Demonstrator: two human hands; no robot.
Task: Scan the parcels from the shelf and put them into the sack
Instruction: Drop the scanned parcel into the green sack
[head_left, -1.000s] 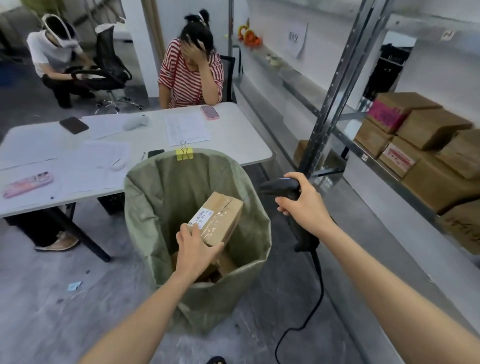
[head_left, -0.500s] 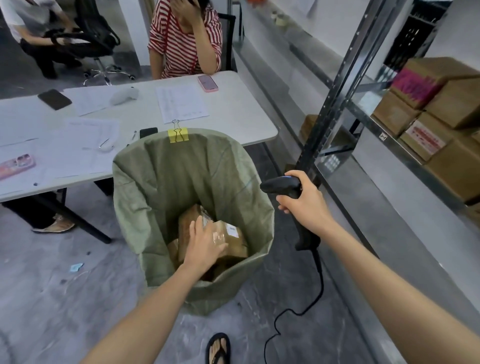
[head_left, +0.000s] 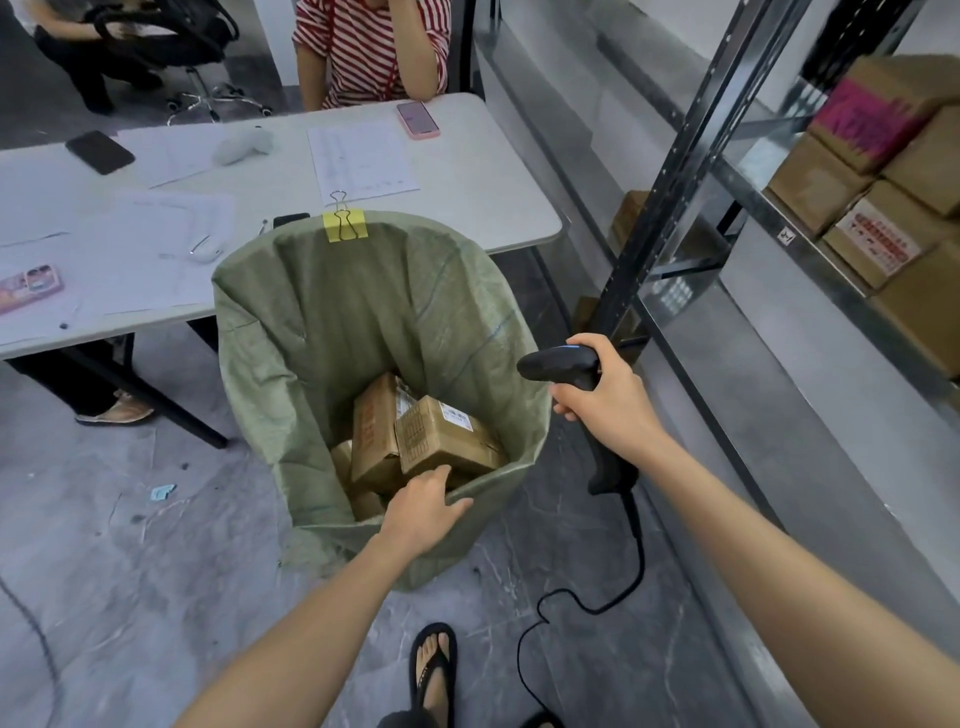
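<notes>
A few cardboard parcels (head_left: 441, 439) are already laid in the green sack (head_left: 322, 332). The left hand (head_left: 421, 512) is held loose and empty at its near rim. The barcode scanner (head_left: 561, 364) is gripped by the right hand (head_left: 610, 402). Many boxes (head_left: 878, 244) are left on the right shelf (head_left: 831, 275).

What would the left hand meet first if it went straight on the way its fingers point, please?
Probably the labelled parcel lying topmost in the sack: the left hand is at the near rim, pointing at it. Depth is unclear, so the gap is uncertain.
</notes>
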